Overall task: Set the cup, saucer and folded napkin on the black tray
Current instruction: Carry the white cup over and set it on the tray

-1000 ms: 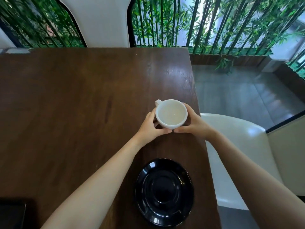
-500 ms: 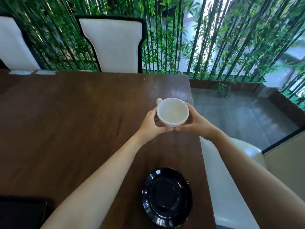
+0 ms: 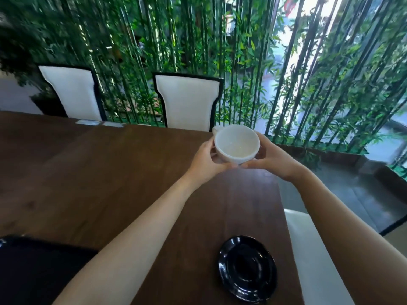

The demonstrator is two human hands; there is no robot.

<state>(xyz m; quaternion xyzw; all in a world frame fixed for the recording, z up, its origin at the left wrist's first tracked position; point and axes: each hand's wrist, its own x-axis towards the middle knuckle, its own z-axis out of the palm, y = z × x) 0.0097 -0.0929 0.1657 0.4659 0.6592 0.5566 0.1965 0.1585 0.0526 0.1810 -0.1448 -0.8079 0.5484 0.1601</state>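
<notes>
Got the empty white ceramic cup [image 3: 236, 143] cradled up off the dark wooden table [image 3: 110, 172], left hand [image 3: 206, 161] and right hand [image 3: 272, 158] both wrapped round it. Glossy black round saucer [image 3: 247, 268] sits near me, black tray [image 3: 33, 269] at bottom left.

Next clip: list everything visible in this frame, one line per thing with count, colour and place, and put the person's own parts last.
cup: 1, white, empty, held above the table's far right part
saucer: 1, black, on the table near its right edge, close to the camera
tray: 1, black, on the table at bottom left, partly out of frame
table: 1, dark brown wood, fills the lower left
chairs: 2, white with black frames, behind the far edge
seat: 1, white, right of the table
bamboo screen: green, behind
napkin: none seen
left hand: on the cup's left side
right hand: on the cup's right side
</notes>
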